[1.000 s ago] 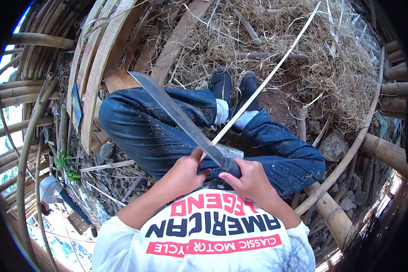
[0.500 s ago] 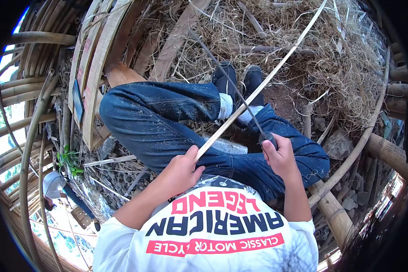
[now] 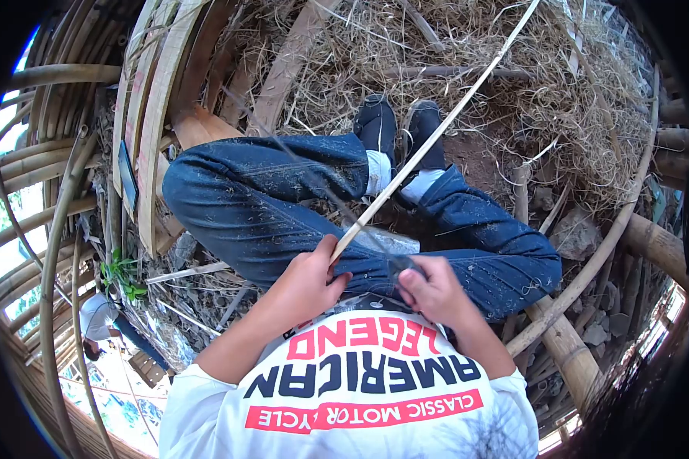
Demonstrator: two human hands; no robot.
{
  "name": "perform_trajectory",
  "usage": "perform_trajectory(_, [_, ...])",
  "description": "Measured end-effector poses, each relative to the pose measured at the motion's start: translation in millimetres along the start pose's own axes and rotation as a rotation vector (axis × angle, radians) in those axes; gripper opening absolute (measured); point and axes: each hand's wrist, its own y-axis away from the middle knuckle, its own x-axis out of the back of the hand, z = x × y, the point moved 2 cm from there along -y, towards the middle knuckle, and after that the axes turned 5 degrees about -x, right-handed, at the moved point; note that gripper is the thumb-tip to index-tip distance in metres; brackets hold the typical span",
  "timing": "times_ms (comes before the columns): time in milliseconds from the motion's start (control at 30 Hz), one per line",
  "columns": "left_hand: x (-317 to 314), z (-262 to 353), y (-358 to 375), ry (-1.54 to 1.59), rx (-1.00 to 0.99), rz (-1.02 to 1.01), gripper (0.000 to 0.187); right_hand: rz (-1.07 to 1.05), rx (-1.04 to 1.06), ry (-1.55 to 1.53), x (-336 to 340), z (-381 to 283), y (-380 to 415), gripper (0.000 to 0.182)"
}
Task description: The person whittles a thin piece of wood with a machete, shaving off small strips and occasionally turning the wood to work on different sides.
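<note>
My left hand [image 3: 305,283] is closed around the lower end of a long, pale bamboo strip [image 3: 429,143]. The strip slants up and to the right, over the shoes towards the shavings. In my right hand [image 3: 434,289] is the dark handle of a long, thin-bladed knife [image 3: 298,157], held close to the shirt. Its blade is smeared by motion and points up and to the left across the jeans. In this view the blade overlaps the strip just beyond my left fingers. A pale, flat piece [image 3: 390,242] lies between my legs, partly hidden behind strip and knife.
Curly shavings [image 3: 475,46] cover the ground ahead. Wooden boards [image 3: 157,115] stand at left, with a dark phone-like slab [image 3: 128,176] against them. Bamboo poles [image 3: 566,352] run along the right. A bamboo lattice [image 3: 53,153] borders the left; another person [image 3: 99,317] is beyond it.
My right hand has come left and closer to my body with the knife, its blade swinging left and flatter. The strip has shifted slightly; my left hand keeps its hold.
</note>
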Motion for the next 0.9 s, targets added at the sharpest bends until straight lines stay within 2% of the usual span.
perform_trajectory(200, [7, -1, 9, -0.030, 0.012, -0.032, 0.034, 0.172, 0.110, -0.206, 57, 3, -5, 0.057])
perform_trajectory(333, [0, 1, 4, 0.000, -0.041, -0.059, 0.036, 0.196, 0.107, -0.261, 45, -2, -6, 0.057])
perform_trajectory(400, [0, 1, 2, 0.003, -0.034, -0.060, 0.036, 0.199, 0.098, -0.307, 34, 1, -4, 0.056])
perform_trajectory(500, [3, 5, -2, 0.012, -0.006, -0.073, 0.037, 0.091, 0.129, -0.241, 17, 7, -1, 0.055])
perform_trajectory(533, [2, 6, -3, 0.020, 0.011, -0.086, 0.037, 0.040, 0.102, -0.195, 14, 7, 0, 0.066])
perform_trajectory(667, [-1, 3, -4, 0.060, -0.015, -0.081, 0.037, -0.029, 0.077, -0.155, 3, 11, 5, 0.062])
perform_trajectory(733, [0, 3, -3, 0.074, -0.024, -0.074, 0.038, -0.010, 0.057, -0.179, 13, 10, 6, 0.048])
perform_trajectory(800, [5, 2, 0, 0.063, -0.011, -0.085, 0.038, 0.031, 0.106, -0.107, 25, 4, 6, 0.048])
perform_trajectory(900, [11, 3, 6, 0.032, 0.000, -0.073, 0.039, 0.144, 0.123, -0.189, 46, 9, 6, 0.057])
